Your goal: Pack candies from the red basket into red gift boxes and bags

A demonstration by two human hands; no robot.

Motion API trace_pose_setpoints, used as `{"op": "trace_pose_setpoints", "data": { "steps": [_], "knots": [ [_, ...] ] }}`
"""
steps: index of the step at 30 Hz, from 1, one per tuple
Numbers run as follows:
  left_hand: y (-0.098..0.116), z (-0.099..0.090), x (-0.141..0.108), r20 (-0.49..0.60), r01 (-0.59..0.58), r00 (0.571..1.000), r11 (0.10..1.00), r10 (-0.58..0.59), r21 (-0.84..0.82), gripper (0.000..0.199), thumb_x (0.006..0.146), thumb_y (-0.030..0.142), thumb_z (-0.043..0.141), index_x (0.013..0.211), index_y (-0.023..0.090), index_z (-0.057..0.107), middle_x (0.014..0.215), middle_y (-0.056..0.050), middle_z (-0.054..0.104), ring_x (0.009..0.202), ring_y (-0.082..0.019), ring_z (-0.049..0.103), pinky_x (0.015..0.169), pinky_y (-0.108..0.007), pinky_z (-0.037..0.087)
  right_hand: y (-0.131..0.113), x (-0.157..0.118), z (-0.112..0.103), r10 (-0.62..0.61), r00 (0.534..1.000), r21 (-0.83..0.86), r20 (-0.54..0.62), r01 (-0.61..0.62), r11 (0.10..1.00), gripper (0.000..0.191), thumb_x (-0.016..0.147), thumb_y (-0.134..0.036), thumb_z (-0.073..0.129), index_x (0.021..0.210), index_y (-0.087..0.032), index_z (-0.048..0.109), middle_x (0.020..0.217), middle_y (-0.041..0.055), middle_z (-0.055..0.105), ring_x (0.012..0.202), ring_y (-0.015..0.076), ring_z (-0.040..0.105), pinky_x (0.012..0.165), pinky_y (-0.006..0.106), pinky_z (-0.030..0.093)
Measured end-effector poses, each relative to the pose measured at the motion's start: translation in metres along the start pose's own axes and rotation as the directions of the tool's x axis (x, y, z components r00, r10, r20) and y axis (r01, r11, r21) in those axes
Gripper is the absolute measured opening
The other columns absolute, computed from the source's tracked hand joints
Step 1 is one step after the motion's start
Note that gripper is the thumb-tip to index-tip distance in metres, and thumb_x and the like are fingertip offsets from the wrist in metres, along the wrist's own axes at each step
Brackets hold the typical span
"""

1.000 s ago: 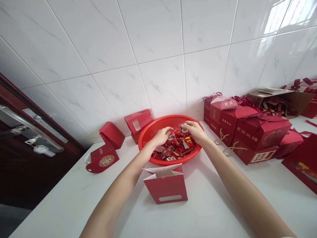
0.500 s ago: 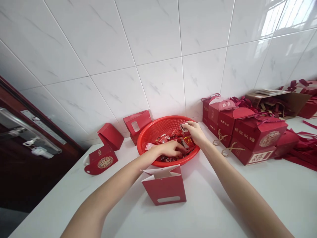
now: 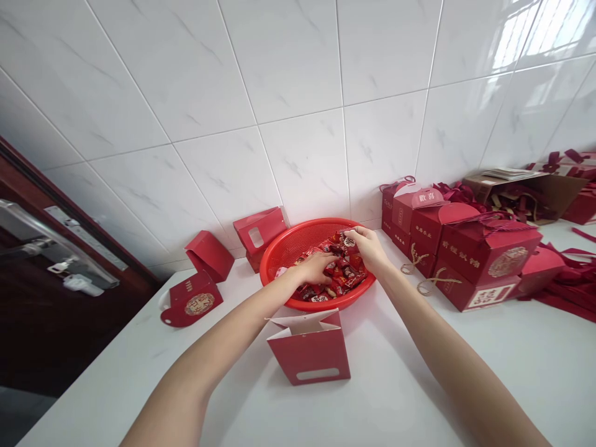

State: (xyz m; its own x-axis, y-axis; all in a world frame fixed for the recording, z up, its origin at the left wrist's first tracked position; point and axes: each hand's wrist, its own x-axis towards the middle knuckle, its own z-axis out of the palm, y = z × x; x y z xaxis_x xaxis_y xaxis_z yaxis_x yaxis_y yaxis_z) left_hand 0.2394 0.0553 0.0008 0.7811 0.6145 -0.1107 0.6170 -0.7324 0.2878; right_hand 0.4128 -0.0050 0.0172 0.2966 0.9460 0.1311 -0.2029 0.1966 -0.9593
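Observation:
A round red plastic basket [image 3: 269, 273] holds a heap of small red wrapped candies [image 3: 344, 273]. My left hand [image 3: 317, 268] reaches in over the heap, fingers apart and touching the wrappers. At the basket's right rim, my right hand [image 3: 367, 244] pinches a wrapped candy [image 3: 349, 239] with a dark and white mark on it. Directly in front of the basket stands a red paper gift box [image 3: 311, 352], its top open and a white slot low on its near face.
Left of the basket are red boxes [image 3: 195, 301] and another upright one [image 3: 259, 233] against the tiled wall. Stacked red boxes [image 3: 484, 254] with cord handles stand right. Behind them sits a cardboard carton [image 3: 554, 192] of ribbons. A door handle [image 3: 56, 248] is far left.
My left hand has drawn slightly back and up in the basket, its fingers spreading, and more candies show beneath it. My right hand still holds its candy at almost the same place.

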Motion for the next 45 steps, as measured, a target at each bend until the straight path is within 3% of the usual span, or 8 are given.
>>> {"op": "trace_pose_setpoints", "data": {
  "steps": [6,13,15,20,27,35,40,45],
  "knots": [
    [0.011,-0.004,0.006,0.084,0.037,0.996,0.998,-0.040,0.043,0.086,0.069,0.037,0.079,0.147,0.019,0.048,0.154,-0.017,0.045,0.138,-0.040,0.045,0.109,-0.045,0.040,0.000,0.001,0.000,0.015,1.000,0.013,-0.010,-0.015,1.000,0.022,0.059,-0.042,0.069,0.064,-0.021,0.061,0.067,-0.0012,0.063,0.065,0.0148,0.055,0.060,0.026,0.043],
    [0.006,-0.007,0.011,-0.076,0.015,0.997,0.999,-0.018,-0.044,0.020,0.073,0.018,0.065,0.089,0.022,0.076,0.094,-0.006,0.076,0.090,-0.027,0.069,0.086,-0.033,0.051,-0.003,-0.001,0.001,0.070,0.998,0.025,-0.005,-0.069,0.997,0.020,0.059,-0.039,0.068,0.066,-0.022,0.059,0.063,-0.0021,0.059,0.061,0.0146,0.053,0.054,0.025,0.044],
    [0.000,-0.010,0.010,-0.144,0.010,0.989,0.994,-0.025,-0.108,0.018,0.078,0.020,0.059,0.086,0.022,0.075,0.085,-0.004,0.076,0.084,-0.024,0.069,0.083,-0.032,0.051,-0.005,-0.003,0.002,0.088,0.996,0.033,-0.003,-0.087,0.996,0.019,0.060,-0.038,0.067,0.066,-0.023,0.059,0.063,-0.0018,0.060,0.061,0.0152,0.054,0.054,0.026,0.045],
    [-0.014,-0.023,0.010,-0.389,-0.058,0.909,0.877,-0.151,-0.477,0.025,0.082,0.026,0.060,0.101,0.015,0.074,0.105,-0.010,0.076,0.096,-0.025,0.069,0.089,-0.037,0.052,-0.009,-0.005,0.003,0.117,0.993,0.037,-0.011,-0.116,0.993,0.016,0.061,-0.036,0.066,0.068,-0.022,0.059,0.062,-0.0020,0.059,0.059,0.0147,0.054,0.053,0.027,0.046],
    [-0.010,-0.031,0.004,-0.444,-0.230,0.878,0.660,-0.176,-0.715,0.046,0.075,0.046,0.076,0.108,0.013,0.072,0.111,-0.012,0.075,0.104,-0.026,0.068,0.098,-0.042,0.049,-0.010,-0.005,0.003,0.118,0.993,0.038,-0.005,-0.118,0.992,0.016,0.059,-0.035,0.066,0.067,-0.022,0.061,0.063,-0.0033,0.060,0.060,0.0135,0.054,0.057,0.026,0.046],
    [-0.004,-0.030,0.004,-0.405,-0.258,0.899,0.545,-0.166,-0.797,0.054,0.070,0.051,0.081,0.108,0.014,0.070,0.111,-0.011,0.074,0.101,-0.025,0.069,0.094,-0.043,0.052,-0.006,-0.005,0.001,0.063,0.997,0.073,0.044,-0.066,0.995,0.026,0.056,-0.038,0.073,0.076,-0.022,0.070,0.074,-0.0002,0.068,0.063,0.0148,0.057,0.061,0.028,0.047],
    [0.001,-0.026,0.006,-0.167,-0.067,0.975,0.519,-0.148,-0.852,0.035,0.083,0.040,0.069,0.109,0.016,0.069,0.096,-0.007,0.076,0.085,-0.023,0.072,0.088,-0.042,0.055,-0.001,0.000,-0.003,-0.071,0.996,0.039,-0.057,0.073,0.997,0.020,0.056,-0.039,0.072,0.063,-0.021,0.063,0.065,-0.0008,0.063,0.063,0.0150,0.054,0.062,0.028,0.043],
    [-0.001,-0.012,0.008,-0.013,-0.021,1.000,0.840,0.017,-0.542,0.024,0.072,0.015,0.066,0.094,0.018,0.075,0.098,-0.004,0.078,0.098,-0.024,0.070,0.092,-0.033,0.052,-0.003,-0.001,-0.003,-0.084,0.990,0.086,-0.113,0.094,0.992,0.018,0.057,-0.036,0.071,0.067,-0.021,0.068,0.066,-0.0005,0.065,0.064,0.0153,0.054,0.063,0.028,0.044]
  ]
}}
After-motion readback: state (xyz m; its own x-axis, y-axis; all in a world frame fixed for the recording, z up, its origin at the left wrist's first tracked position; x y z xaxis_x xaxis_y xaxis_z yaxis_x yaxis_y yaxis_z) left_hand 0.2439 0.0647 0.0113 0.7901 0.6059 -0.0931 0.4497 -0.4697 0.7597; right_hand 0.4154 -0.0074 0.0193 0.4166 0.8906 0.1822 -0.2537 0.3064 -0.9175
